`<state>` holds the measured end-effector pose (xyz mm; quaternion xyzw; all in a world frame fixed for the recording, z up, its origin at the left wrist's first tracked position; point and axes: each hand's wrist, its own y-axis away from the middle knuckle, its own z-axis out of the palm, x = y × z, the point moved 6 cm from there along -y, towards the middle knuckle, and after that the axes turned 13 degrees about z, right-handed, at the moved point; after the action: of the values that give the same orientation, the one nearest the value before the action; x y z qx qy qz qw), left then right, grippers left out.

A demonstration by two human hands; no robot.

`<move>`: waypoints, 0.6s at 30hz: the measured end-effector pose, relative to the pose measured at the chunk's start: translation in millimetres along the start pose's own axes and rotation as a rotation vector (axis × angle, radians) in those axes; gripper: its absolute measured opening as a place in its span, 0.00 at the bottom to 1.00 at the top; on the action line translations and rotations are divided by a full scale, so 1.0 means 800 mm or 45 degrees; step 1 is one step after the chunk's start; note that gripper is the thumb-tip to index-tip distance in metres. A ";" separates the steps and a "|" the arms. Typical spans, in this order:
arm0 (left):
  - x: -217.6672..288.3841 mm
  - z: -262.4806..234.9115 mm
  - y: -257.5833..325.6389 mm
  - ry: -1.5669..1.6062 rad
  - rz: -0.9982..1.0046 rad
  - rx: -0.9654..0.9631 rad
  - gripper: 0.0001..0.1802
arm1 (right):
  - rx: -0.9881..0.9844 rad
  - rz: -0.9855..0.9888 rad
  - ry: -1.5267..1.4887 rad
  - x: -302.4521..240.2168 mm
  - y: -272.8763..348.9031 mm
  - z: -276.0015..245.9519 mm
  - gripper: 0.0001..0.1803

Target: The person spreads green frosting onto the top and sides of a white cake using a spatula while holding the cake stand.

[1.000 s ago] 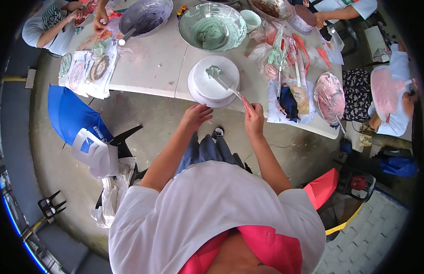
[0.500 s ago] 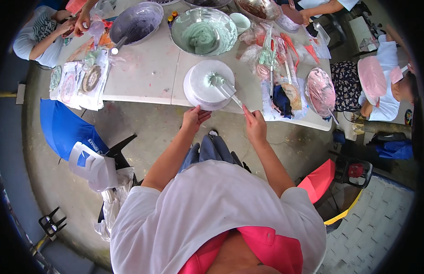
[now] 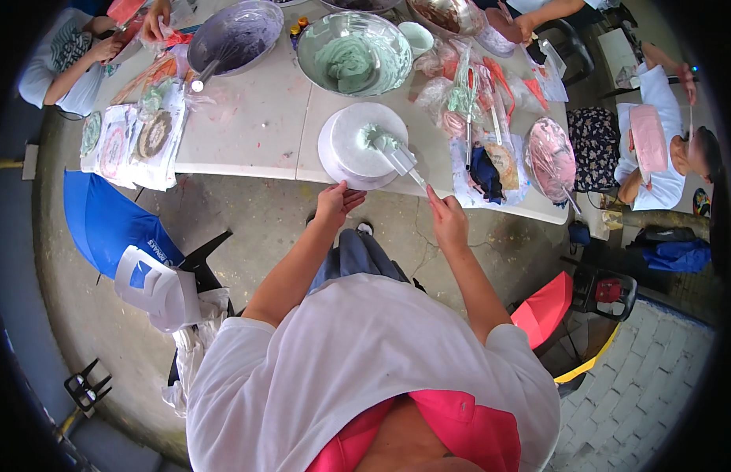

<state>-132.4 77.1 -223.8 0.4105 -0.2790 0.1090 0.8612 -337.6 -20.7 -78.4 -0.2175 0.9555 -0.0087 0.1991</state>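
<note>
A smooth, pale round cake form [image 3: 369, 126] sits on a wider white round base [image 3: 331, 164] at the table's near edge. Mint-green icing [image 3: 371, 135] lies on its top. My right hand [image 3: 449, 222] grips the thin handle of a pale flat-bladed spatula [image 3: 400, 160], whose blade tip meets the icing. At the near side of the base, my left hand [image 3: 338, 204] touches the rim with its fingers stretched out, holding nothing. Just beyond the cake form stands a steel bowl [image 3: 306, 71] of the same green icing.
A bowl of purple icing [image 3: 243, 39] with a whisk stands back left, above paper sheets [image 3: 117, 141]. Bags, a whisk [image 3: 466, 86] and a pink-smeared bowl [image 3: 550, 153] lie right. Co-workers flank the table; one holds a pink cake [image 3: 648, 140]. An open blue umbrella [image 3: 106, 224] rests on the floor.
The spatula and both my hands stay almost in place at the cake form; the spatula has shifted slightly. At the right, a co-worker has raised an arm and the pink cake has tilted.
</note>
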 end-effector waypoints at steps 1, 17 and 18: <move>0.000 0.000 0.001 0.017 -0.024 -0.003 0.17 | -0.002 -0.002 0.014 0.000 0.000 -0.002 0.22; 0.162 0.046 0.034 -1.300 0.954 0.121 0.21 | -0.053 0.036 0.142 -0.010 -0.009 -0.027 0.19; 0.161 0.046 0.030 -1.301 0.926 0.120 0.21 | -0.046 0.022 0.153 -0.010 -0.009 -0.029 0.19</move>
<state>-50.6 58.8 -116.2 0.3271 -0.7722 0.1972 0.5078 -336.6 -25.3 -53.6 -0.2119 0.9675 -0.0030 0.1376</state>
